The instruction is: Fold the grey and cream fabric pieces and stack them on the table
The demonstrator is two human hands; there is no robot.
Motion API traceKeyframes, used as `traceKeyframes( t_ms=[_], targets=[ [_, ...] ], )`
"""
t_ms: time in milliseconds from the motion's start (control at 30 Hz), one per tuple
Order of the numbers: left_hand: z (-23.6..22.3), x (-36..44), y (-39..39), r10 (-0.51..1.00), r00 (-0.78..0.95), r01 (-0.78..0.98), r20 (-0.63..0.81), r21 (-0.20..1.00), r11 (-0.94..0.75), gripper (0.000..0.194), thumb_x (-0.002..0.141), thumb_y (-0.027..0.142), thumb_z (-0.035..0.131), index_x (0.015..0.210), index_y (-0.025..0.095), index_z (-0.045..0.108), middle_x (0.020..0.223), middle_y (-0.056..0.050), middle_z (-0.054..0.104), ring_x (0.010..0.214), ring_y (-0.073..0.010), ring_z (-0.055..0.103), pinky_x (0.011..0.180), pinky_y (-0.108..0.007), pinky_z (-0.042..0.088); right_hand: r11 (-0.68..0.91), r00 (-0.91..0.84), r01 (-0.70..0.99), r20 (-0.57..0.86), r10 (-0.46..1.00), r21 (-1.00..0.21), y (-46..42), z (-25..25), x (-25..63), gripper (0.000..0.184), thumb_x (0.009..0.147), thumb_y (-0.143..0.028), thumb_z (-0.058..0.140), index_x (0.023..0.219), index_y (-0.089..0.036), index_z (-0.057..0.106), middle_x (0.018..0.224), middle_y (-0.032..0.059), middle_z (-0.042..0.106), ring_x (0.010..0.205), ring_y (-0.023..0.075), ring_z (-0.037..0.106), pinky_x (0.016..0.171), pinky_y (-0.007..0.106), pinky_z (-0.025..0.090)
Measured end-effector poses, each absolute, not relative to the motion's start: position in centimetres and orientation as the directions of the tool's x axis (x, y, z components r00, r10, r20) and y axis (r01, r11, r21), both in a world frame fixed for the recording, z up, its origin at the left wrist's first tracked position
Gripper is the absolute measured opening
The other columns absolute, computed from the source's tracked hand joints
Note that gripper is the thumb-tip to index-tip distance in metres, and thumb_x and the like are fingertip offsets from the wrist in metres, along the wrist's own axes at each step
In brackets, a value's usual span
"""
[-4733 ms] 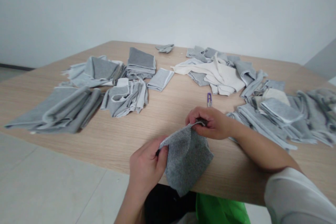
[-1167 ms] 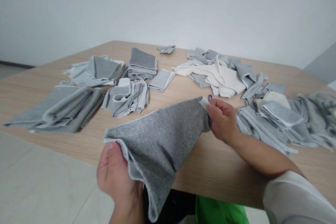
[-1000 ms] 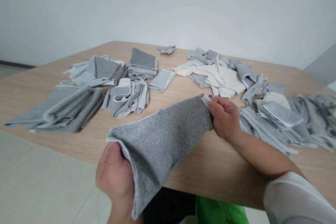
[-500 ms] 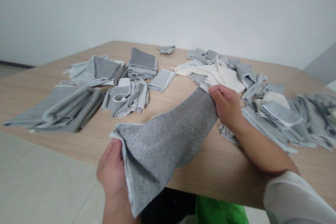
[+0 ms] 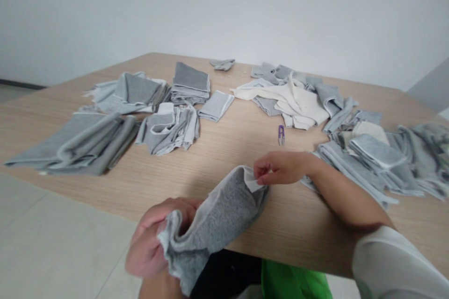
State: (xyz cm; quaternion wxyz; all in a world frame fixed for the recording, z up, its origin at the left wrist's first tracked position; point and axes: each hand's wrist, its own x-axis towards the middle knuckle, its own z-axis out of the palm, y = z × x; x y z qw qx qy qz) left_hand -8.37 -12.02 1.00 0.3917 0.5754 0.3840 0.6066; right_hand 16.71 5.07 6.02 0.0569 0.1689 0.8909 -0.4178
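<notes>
A grey piece of cloth (image 5: 224,224) with a pale edge hangs between my hands over the near edge of the table. My left hand (image 5: 157,233) is closed around its left end, the fingers partly tucked behind the fabric. At the other end my right hand (image 5: 277,168) pinches the cloth close to a small white tag. A little beyond the right hand, purple thread snips (image 5: 281,134) lie on the wooden table (image 5: 231,149).
Stacked grey cloths (image 5: 191,84), a crumpled bundle (image 5: 170,128) and a folded pile (image 5: 84,145) occupy the left. Cream cloth (image 5: 301,103) and more grey pieces (image 5: 379,154) spread across the right. Something green (image 5: 294,280) shows below the table edge.
My right hand has come down and left, nearer my left hand, so the stretched cloth now sags and curls. The thread snips have come into view.
</notes>
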Motion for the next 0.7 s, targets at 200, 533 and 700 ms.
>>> traceKeyframes(
  t_ms=[200,533,700],
  targets=[
    [2.2,-5.1,-11.1,0.736,0.277,-0.418,0.618,0.767,-0.487,0.028,0.083,0.036,0.045,0.06,0.02,0.046,0.041,-0.002,0.049,0.041,-0.0165,0.054,0.052,-0.032,0.044,0.664,-0.879,0.471,-0.371,0.299,-0.581,4.2,4.9,16.1,0.067,0.072,-0.042,0.074,0.13,-0.018,0.052,0.106,0.0071,0.069,0.086,0.0199,0.063,0.071,0.027,0.046],
    [1.4,-4.7,-11.7,0.726,0.361,-0.397,0.586,0.801,-0.449,0.029,0.083,0.036,0.046,0.059,0.021,0.043,0.042,-0.004,0.05,0.043,-0.0175,0.057,0.053,-0.031,0.042,0.882,-0.938,0.343,-0.166,0.304,-0.324,4.2,3.9,15.8,0.014,0.083,-0.014,0.053,0.091,-0.014,0.064,0.092,0.0105,0.067,0.088,0.0214,0.06,0.082,0.032,0.045],
    [0.9,-4.8,-11.8,0.733,0.374,-0.376,0.569,0.815,-0.441,0.03,0.083,0.038,0.045,0.059,0.021,0.041,0.042,-0.004,0.047,0.044,-0.0176,0.055,0.053,-0.032,0.041,0.824,-0.895,0.419,-0.02,0.446,-0.381,5.3,3.1,14.8,0.014,0.087,-0.016,0.049,0.086,-0.013,0.063,0.094,0.0112,0.065,0.091,0.0193,0.059,0.082,0.03,0.044]
  ],
)
